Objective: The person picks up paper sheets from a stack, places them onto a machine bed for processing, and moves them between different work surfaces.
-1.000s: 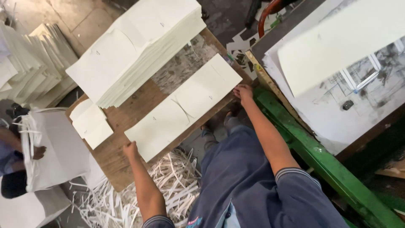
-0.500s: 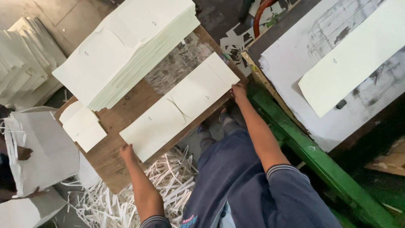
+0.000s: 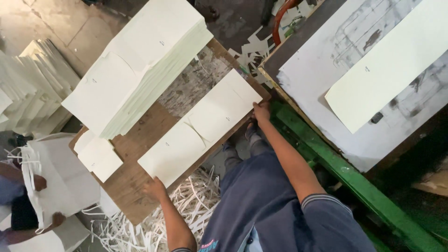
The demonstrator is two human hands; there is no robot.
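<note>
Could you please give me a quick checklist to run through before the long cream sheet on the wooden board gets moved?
1. Left hand on the near end of the long cream sheet: ok, at its corner.
2. Right hand on the far end: ok, at that corner.
3. Whether either hand has actually closed on the sheet: cannot tell.
4. Sheet apart from the tall stack: ok, bare wooden board shows between.
5. Small stack clear of the sheet: ok.
6. Footing: not ok, paper offcuts litter the floor below.
</note>
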